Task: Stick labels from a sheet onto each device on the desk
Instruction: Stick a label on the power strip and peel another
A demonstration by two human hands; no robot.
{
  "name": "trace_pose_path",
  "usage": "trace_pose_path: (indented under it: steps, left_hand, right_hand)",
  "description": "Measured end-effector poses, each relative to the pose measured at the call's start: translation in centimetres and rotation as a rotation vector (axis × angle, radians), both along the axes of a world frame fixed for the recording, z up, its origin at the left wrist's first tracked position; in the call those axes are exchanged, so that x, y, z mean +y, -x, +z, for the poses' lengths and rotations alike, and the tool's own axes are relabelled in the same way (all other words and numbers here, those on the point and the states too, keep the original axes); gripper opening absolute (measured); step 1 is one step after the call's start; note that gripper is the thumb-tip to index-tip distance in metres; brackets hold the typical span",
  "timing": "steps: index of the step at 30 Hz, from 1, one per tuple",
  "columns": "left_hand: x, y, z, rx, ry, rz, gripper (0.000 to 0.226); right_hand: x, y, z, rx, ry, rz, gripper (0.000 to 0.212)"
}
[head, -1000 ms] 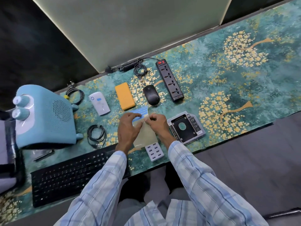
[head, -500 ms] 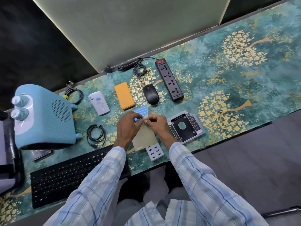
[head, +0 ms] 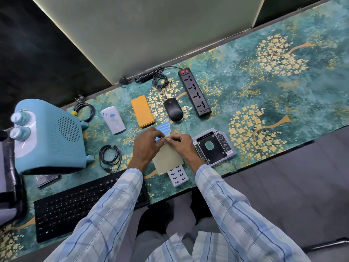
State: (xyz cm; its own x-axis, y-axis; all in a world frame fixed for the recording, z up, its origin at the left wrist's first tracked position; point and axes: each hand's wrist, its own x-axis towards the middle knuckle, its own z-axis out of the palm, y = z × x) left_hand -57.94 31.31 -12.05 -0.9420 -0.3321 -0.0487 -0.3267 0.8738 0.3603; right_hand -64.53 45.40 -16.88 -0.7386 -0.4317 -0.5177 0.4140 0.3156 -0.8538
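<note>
Left hand (head: 146,146): fingers curled, pinching the upper left edge of the label sheet (head: 167,159), held above the desk mat (head: 283,103).
Right hand (head: 181,145): thumb and forefinger pinching the top of the same sheet, just beside the left fingertips.
Sheet: between both hands, tan back toward the camera, blue striped part showing beyond the fingers, lower corner over the USB hub (head: 177,176).
Hub: white, flat on the mat, near the front edge of the desk.
Drive caddy (head: 213,146): flat, just to the right of the right hand.
Beyond the hands: orange power bank (head: 142,111) and black mouse (head: 172,111), side by side, not touching.
Further right: power strip (head: 194,92), beside the mouse.
Further left: white device (head: 113,120) with a small blue patch on its face.
Near the left forearm: coiled cable (head: 110,157), then blue appliance (head: 51,137) with two knobs.
Under the left sleeve: black keyboard (head: 75,205), partly covered.
</note>
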Motion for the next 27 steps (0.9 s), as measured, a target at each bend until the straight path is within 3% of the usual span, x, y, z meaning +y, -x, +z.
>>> trace_pose_path:
  steps: [5, 8, 12, 17, 20, 27]
  left_hand:
    - [0.5, -0.1, -0.3, -0.023, -0.026, 0.077, 0.010]
    - [0.7, 0.1, -0.5, 0.015, -0.147, 0.225, 0.011]
    - [1.3, 0.9, 0.4, 0.146, -0.687, 0.534, 0.012]
    - [3.4, 2.7, 1.6, 0.016, -1.106, 0.718, 0.008]
    - [5.2, 3.9, 1.7, -0.090, -1.200, 0.781, 0.017]
    - [9.3, 5.6, 1.1, -0.205, -1.236, 0.802, 0.008]
  right_hand:
    - [0.0, 0.0, -0.1, 0.018, -0.040, 0.000, 0.013]
    - [0.1, 0.0, 0.3, 0.074, -0.111, 0.020, 0.020]
    - [0.5, -0.8, 1.4, 0.479, -0.332, -0.022, 0.042]
    - [2.1, -1.0, 2.9, 0.737, -0.227, 0.017, 0.036]
    - [3.3, -1.0, 3.4, 0.814, -0.217, -0.023, 0.027]
    - [8.2, -0.2, 2.9, 0.820, -0.292, -0.064, 0.010]
